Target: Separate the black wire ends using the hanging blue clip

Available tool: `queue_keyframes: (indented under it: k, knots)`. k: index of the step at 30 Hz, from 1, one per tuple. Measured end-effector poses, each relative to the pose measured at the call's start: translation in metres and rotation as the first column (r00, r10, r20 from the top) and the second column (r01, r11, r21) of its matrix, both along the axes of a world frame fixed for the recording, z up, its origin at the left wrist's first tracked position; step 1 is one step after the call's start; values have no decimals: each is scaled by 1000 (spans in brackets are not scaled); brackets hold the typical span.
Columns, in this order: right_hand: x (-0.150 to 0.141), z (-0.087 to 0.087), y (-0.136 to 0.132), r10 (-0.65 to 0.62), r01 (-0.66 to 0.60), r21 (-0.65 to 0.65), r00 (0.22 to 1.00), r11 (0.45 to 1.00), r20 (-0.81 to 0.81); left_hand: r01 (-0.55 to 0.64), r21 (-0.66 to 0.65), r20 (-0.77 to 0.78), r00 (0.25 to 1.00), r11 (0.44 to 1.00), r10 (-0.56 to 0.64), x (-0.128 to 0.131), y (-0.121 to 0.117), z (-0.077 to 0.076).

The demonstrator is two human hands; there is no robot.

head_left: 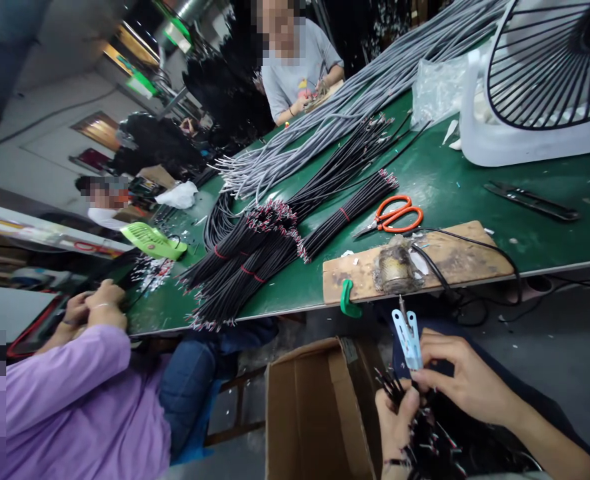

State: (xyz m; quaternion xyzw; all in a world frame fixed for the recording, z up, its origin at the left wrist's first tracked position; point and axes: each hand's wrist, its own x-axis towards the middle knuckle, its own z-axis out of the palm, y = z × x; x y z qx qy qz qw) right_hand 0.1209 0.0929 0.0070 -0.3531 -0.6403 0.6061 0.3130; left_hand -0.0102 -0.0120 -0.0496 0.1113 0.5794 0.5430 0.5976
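Note:
Low at the right, my left hand (pixel 397 417) is closed around a bundle of thin black cables (pixel 389 385) whose stripped ends show red and white wires. Beside it, my right hand (pixel 457 373) pinches the lower end of a light blue plastic clip (pixel 409 340), which looks like a clothes peg. The clip's two arms point up toward the table edge. A thin metal tip (pixel 401 305) sticks out from the wooden board (pixel 465 250) between those arms; whether they touch, I cannot tell. On the board sits a taped metal cylinder (pixel 395 267).
Orange-handled scissors (pixel 399 215), black snips (pixel 532 200), tied black cable bundles (pixel 255 260), grey cables (pixel 295 147) and a white fan (pixel 479 143) occupy the green table (pixel 449 193). A cardboard box (pixel 315 407) stands below. One co-worker in purple (pixel 75 393) sits left; another (pixel 299 67) works opposite.

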Motion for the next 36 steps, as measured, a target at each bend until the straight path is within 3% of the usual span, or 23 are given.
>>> queue_keyframes:
  k: [6, 10, 18, 20, 23, 26, 28, 29, 31, 33, 36]
  knots:
    - [-12, -8, -21, -238, 239, 20, 969, 971, -65, -34, 49, 55, 998, 998, 31, 7, 12, 15]
    - [-18, -11, -29, -349, 355, 121, 935, 927, -70, -1, 81, 56, 998, 997, -4, 10, 19, 26]
    - [-18, -13, -33, -353, 362, 140, 932, 922, -83, 94, 114, 93, 990, 989, -105, 8, 23, 39]
    - [-18, -13, -33, -318, 329, 88, 940, 940, -120, 89, 105, 102, 990, 990, -100, 8, 22, 40]
    - [-18, -16, -35, -210, 152, -211, 935, 966, -285, 72, 114, 107, 991, 991, -84, 6, 22, 41]
    - [-18, -19, -35, -154, -150, -523, 857, 839, -492, 117, 141, 80, 988, 983, -129, 1, 25, 45]
    - [-15, -18, -31, -124, -260, -584, 835, 769, -536, 204, 188, -23, 979, 961, -203, -5, 28, 49]
    - [-13, -15, -27, -109, -257, -580, 847, 773, -521, 249, 219, -102, 968, 943, -231, -7, 29, 50]
    - [-8, -6, -14, -106, -136, -512, 903, 849, -416, 266, 285, -224, 952, 921, -206, -11, 30, 52]
    - [-4, 7, 2, -151, 39, -372, 949, 927, -277, 244, 334, -268, 951, 910, -156, -13, 30, 54]
    - [-4, 26, 23, -249, 231, -144, 961, 962, -124, 222, 401, -302, 948, 889, -101, -16, 30, 58]
